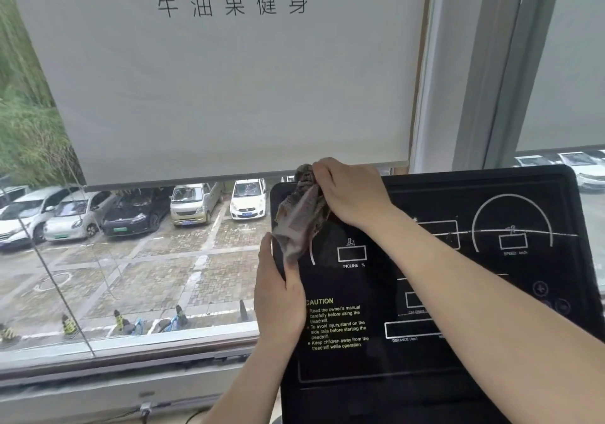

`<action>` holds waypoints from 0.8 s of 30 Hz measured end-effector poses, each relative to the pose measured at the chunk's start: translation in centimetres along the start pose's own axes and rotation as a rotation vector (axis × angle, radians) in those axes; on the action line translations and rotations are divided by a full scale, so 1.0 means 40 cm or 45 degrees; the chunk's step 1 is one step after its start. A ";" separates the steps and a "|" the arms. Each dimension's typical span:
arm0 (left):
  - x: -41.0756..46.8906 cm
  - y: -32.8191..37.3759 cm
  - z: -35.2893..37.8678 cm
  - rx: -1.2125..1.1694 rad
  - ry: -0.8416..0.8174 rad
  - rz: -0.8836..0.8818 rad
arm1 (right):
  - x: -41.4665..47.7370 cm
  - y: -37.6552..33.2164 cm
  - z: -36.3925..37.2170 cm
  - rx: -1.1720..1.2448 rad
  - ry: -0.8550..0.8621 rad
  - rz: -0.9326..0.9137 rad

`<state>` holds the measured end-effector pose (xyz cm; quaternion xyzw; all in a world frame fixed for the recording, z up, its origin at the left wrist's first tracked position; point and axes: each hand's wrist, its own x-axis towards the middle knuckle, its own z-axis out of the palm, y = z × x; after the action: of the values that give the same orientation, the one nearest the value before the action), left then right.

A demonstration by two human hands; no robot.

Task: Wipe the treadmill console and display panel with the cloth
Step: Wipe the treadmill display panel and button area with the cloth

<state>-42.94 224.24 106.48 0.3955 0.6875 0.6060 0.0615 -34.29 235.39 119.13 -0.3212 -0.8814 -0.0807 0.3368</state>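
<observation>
With right hand (350,194) fingers pinching a mottled grey-brown cloth (301,223) at the top-left corner of the glossy black treadmill console (425,374), and left hand (278,296) clasping its edge, I should probably sweep rightward next.

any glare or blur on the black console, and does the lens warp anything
Head view: soft daylight, no hard shadows; the black treadmill console panel carries a faint reflected streak across its right arc; the mottled grey-brown cloth in the right hand is blurred at its lower edge; the wide-angle lens bows the grey window frame.
</observation>
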 end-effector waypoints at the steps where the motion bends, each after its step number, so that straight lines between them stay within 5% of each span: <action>1: 0.002 0.009 -0.008 -0.017 0.029 0.020 | 0.005 0.002 -0.003 0.137 -0.001 0.093; 4: 0.017 0.067 -0.048 -0.095 0.131 0.099 | 0.006 -0.002 -0.010 0.648 0.167 0.303; 7: 0.040 0.164 -0.069 -0.292 -0.065 0.096 | -0.011 -0.026 -0.026 0.971 0.395 0.390; 10: 0.059 0.215 -0.054 -0.087 -0.196 0.143 | -0.020 -0.048 -0.044 1.168 0.427 0.476; 13: 0.070 0.214 -0.058 -0.164 -0.299 0.086 | -0.034 -0.045 -0.072 1.526 0.247 0.621; 18: 0.084 0.216 -0.124 -0.596 -0.817 -0.115 | -0.080 0.005 -0.128 1.167 -0.199 0.508; 24: 0.108 0.255 -0.160 -0.370 -0.850 0.060 | -0.129 0.075 -0.167 1.687 -0.328 0.606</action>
<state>-44.69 221.41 118.82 0.5744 0.5270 0.5361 0.3239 -25.88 232.71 120.64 -0.2395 -0.6839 0.5859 0.3629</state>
